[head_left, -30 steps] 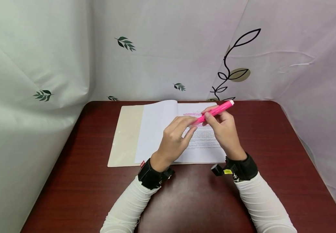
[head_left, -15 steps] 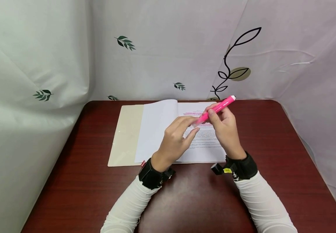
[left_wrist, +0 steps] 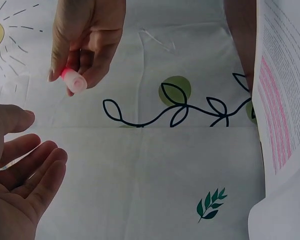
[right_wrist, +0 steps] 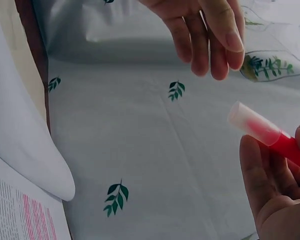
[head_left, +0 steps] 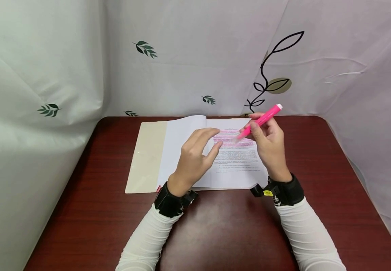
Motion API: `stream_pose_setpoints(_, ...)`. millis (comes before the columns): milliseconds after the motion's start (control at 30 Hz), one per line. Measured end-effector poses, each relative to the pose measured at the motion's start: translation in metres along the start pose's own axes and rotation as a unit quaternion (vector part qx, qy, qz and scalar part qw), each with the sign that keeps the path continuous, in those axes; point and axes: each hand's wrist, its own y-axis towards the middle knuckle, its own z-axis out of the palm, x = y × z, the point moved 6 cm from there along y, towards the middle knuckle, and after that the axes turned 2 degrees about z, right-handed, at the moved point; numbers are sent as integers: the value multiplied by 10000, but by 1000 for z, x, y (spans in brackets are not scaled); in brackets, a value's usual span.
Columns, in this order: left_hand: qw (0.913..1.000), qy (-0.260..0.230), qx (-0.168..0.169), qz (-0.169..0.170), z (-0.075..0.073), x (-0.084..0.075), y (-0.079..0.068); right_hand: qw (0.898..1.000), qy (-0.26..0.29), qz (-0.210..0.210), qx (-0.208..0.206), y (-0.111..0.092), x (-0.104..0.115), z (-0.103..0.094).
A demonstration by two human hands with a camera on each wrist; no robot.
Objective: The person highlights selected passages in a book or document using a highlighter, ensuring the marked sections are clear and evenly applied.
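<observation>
A pink highlighter [head_left: 266, 116] is pinched between the thumb and fingers of my right hand [head_left: 271, 150], tilted above the open document [head_left: 239, 177]. Its clear cap [right_wrist: 255, 124] covers the tip and points toward my left hand [head_left: 195, 158]. That hand holds nothing; its thumb and fingers are spread apart over the middle of the document, with a gap between them and the cap. Pink marking [head_left: 232, 138] runs over several lines in the upper part of the printed page. In the left wrist view, the cap end [left_wrist: 78, 83] faces the camera.
The document lies in a cream folder [head_left: 144, 158], its turned page [head_left: 175, 150] curving up on the left. A dark red-brown table [head_left: 317, 162] carries it. White fabric [head_left: 188, 56] with leaf prints hangs behind and at both sides.
My hands have moved apart: the left to the left, the right up and to the right with the highlighter. The capped end has come away from my left fingers.
</observation>
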Motion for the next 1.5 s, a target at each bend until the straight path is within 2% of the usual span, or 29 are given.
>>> stream_pose_setpoints(167, 10000, 80, 12, -25, -3, 4, -1, 9998, 93, -159, 7, 2, 3, -2)
stream_pose_setpoints(300, 9998, 153, 72, -85, -6, 7, -1, 9993, -168, -317, -117, 3, 5, -6)
stream_pose_setpoints(467, 9990, 282, 254, -250, -9, 14, -4, 9937, -947, -527, -300, 4, 4, -16)
stream_pose_setpoints(667, 9949, 640, 654, -433, -17, 28, -11, 9798, -1840, -608, -491, 6, 1, -33)
stream_pose_setpoints(900, 9857, 1157, 1066, -598, -35, 50, -19, 9564, -2769, -651, -665, 10, 1, -56)
stream_pose_setpoints(1067, 9785, 1449, 1330, -617, -46, 64, -24, 9319, -3451, -872, -701, 15, 2, -72)
stream_pose_setpoints(1267, 9692, 1718, 1599, -740, -58, 81, -33, 9021, -4159, -1053, -453, 20, -1, -85)
stream_pose_setpoints(1500, 9519, 2026, 2056, -1030, -74, 104, -50, 8731, -4802, -842, -59, 24, -15, -100)
